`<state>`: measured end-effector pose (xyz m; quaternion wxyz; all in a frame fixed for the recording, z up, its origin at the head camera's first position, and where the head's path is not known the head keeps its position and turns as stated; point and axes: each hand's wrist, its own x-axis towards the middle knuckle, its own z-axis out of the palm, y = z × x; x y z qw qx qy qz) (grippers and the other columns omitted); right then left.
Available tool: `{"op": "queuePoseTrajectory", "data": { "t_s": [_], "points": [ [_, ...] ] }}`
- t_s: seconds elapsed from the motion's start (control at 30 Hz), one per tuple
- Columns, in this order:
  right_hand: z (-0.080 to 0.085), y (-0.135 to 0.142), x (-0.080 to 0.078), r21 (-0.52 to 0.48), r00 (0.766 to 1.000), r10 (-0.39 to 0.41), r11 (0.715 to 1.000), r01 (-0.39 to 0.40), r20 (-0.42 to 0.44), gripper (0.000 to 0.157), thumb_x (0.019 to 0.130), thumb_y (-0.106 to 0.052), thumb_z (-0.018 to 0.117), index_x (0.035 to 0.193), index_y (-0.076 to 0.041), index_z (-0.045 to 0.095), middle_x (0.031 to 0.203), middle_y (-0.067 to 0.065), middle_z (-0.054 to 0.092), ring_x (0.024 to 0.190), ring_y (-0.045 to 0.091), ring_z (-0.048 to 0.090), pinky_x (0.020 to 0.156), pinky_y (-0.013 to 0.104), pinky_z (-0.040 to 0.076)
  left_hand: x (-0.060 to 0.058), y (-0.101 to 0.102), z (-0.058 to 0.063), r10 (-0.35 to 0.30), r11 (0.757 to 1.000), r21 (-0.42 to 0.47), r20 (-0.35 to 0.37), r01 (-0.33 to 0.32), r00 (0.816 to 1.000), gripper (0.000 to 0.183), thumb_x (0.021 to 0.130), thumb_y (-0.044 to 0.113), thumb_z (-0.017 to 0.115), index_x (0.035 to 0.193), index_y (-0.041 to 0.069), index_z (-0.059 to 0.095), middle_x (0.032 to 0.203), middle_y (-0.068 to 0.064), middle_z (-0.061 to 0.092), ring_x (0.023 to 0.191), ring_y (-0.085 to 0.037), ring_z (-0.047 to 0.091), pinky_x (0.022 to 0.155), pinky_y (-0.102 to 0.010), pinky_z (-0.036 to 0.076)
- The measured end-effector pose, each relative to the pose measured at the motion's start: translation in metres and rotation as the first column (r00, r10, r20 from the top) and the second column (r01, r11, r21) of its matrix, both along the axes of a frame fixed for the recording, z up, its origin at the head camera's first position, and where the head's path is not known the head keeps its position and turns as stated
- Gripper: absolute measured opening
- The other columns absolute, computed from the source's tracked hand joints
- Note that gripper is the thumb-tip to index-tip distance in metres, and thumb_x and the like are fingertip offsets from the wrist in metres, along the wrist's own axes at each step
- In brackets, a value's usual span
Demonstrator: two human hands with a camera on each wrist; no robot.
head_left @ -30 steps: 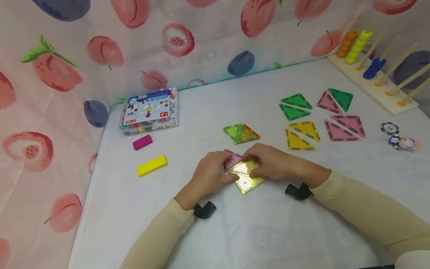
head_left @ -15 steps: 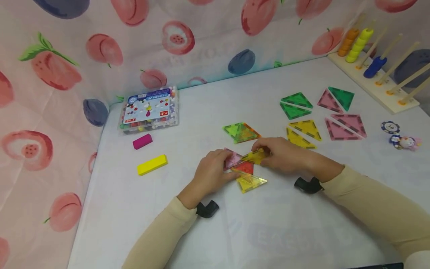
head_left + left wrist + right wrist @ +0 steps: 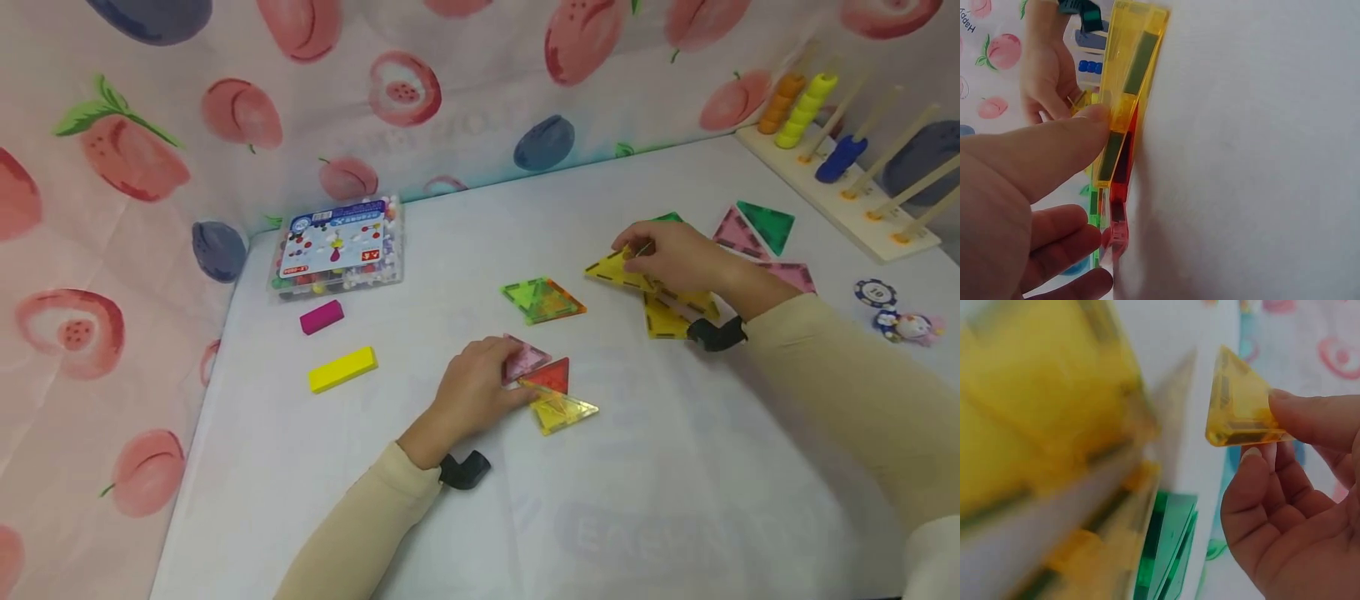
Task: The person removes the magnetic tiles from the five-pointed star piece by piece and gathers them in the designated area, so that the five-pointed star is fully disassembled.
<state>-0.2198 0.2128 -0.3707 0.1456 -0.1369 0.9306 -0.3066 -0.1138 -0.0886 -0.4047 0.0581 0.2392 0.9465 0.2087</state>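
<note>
My right hand (image 3: 678,258) pinches a yellow triangular magnetic tile (image 3: 618,268) between thumb and fingers, raised above the table at the right; the right wrist view shows this yellow tile (image 3: 1238,403) tilted clear of the cloth. Lower in the head view, my left hand (image 3: 472,387) rests beside a small group of tiles. Its thumb touches another yellow triangular tile (image 3: 566,412), which overlaps a red triangular tile (image 3: 553,377). The fingertips lie at a pink triangular tile (image 3: 528,358). In the left wrist view the yellow tile (image 3: 1125,62) leans at an angle over the red one.
A green-and-orange tile group (image 3: 543,300) lies just beyond the left hand. Yellow tiles (image 3: 663,321) lie under the right wrist, with pink and green pairs nearby. A bead box (image 3: 337,246), yellow block (image 3: 343,369), magenta block (image 3: 322,317) and peg board (image 3: 840,196) stand around.
My right hand has lifted a yellow tile off the group and carried it right and away from me, over the other yellow tiles. The red tile is uncovered; the left hand stays put.
</note>
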Motion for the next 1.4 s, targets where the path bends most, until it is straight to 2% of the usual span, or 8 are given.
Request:
{"op": "queuePoseTrajectory", "data": {
  "t_s": [0.3, 0.5, 0.57, 0.67, 0.83, 1.0, 1.2, 1.4],
  "points": [
    [-0.007, 0.007, -0.047, 0.012, 1.0, 0.003, 1.0, -0.004, 0.029, 0.03, 0.089, -0.013, 0.053, 0.119, -0.008, 0.051, 0.111, 0.014, 0.048, 0.096, 0.028, 0.044, 0.08, 0.041, 0.039, -0.002, 0.006, 0.0, -0.031, 0.999, -0.01, -0.005, 0.031, 1.0, 0.062, 0.069, 0.047, 0.072, 0.119, 0.013, 0.055, 0.112, 0.0, 0.055, 0.098, -0.015, 0.048, 0.077, -0.033, 0.04],
    [-0.011, 0.009, -0.053, -0.002, 0.997, -0.074, 0.997, 0.074, 0.028, 0.043, 0.089, -0.016, 0.053, 0.129, -0.006, 0.042, 0.123, 0.017, 0.043, 0.109, 0.032, 0.041, 0.088, 0.046, 0.036, 0.0, 0.01, 0.001, -0.031, 0.999, -0.02, 0.006, 0.031, 0.999, 0.062, 0.069, 0.047, 0.072, 0.118, 0.013, 0.056, 0.111, 0.0, 0.055, 0.095, -0.014, 0.048, 0.074, -0.032, 0.04],
    [-0.009, 0.008, -0.045, -0.009, 0.995, -0.093, 0.996, 0.093, 0.027, 0.048, 0.088, -0.021, 0.055, 0.131, -0.006, 0.04, 0.126, 0.016, 0.042, 0.112, 0.032, 0.039, 0.09, 0.047, 0.034, 0.001, 0.01, 0.001, -0.03, 0.999, -0.026, 0.011, 0.03, 1.0, 0.062, 0.069, 0.047, 0.072, 0.119, 0.013, 0.055, 0.112, 0.0, 0.055, 0.095, -0.014, 0.048, 0.075, -0.032, 0.04],
    [-0.005, 0.002, -0.023, -0.008, 0.997, -0.078, 0.997, 0.078, 0.008, 0.049, 0.086, -0.026, 0.058, 0.128, -0.007, 0.043, 0.124, 0.013, 0.046, 0.11, 0.029, 0.041, 0.087, 0.046, 0.036, 0.002, 0.01, 0.001, -0.029, 0.999, -0.028, 0.004, 0.029, 1.0, 0.062, 0.07, 0.047, 0.071, 0.119, 0.013, 0.055, 0.112, 0.0, 0.055, 0.096, -0.015, 0.048, 0.076, -0.032, 0.04],
    [-0.004, -0.015, 0.028, 0.007, 0.999, 0.037, 0.999, -0.037, -0.015, 0.044, 0.082, -0.028, 0.065, 0.12, -0.01, 0.052, 0.114, 0.006, 0.054, 0.102, 0.022, 0.047, 0.081, 0.041, 0.042, 0.004, 0.007, 0.0, -0.021, 0.999, -0.037, -0.035, 0.02, 0.999, 0.059, 0.071, 0.047, 0.07, 0.117, 0.013, 0.057, 0.109, 0.001, 0.056, 0.095, -0.015, 0.048, 0.073, -0.032, 0.04],
    [-0.011, -0.031, 0.07, 0.037, 0.991, 0.129, 0.991, -0.13, 0.029, 0.043, 0.079, -0.03, 0.068, 0.117, -0.015, 0.055, 0.11, -0.001, 0.056, 0.101, 0.018, 0.048, 0.084, 0.039, 0.042, 0.011, 0.0, 0.0, -0.013, 0.997, -0.075, -0.053, 0.009, 0.999, 0.053, 0.074, 0.048, 0.066, 0.114, 0.013, 0.059, 0.107, 0.001, 0.057, 0.096, -0.017, 0.049, 0.073, -0.033, 0.04],
    [-0.021, -0.041, 0.093, 0.0, 0.983, 0.172, 0.985, -0.172, 0.063, 0.043, 0.079, -0.034, 0.068, 0.116, -0.017, 0.056, 0.113, -0.005, 0.056, 0.105, 0.015, 0.048, 0.089, 0.04, 0.039, 0.016, -0.007, 0.003, 0.002, 0.996, -0.094, -0.051, -0.007, 0.999, 0.051, 0.076, 0.046, 0.065, 0.115, 0.013, 0.059, 0.11, 0.001, 0.059, 0.101, -0.019, 0.047, 0.076, -0.036, 0.041],
    [-0.022, -0.053, 0.113, -0.002, 0.973, 0.222, 0.975, -0.222, 0.065, 0.046, 0.077, -0.044, 0.065, 0.115, -0.021, 0.055, 0.11, -0.01, 0.054, 0.102, 0.011, 0.048, 0.088, 0.037, 0.039, 0.022, -0.015, 0.009, -0.009, 0.994, -0.11, -0.099, -0.002, 0.995, 0.039, 0.076, 0.042, 0.067, 0.103, 0.015, 0.066, 0.092, 0.003, 0.063, 0.088, -0.018, 0.048, 0.066, -0.032, 0.038]
  ]
}}
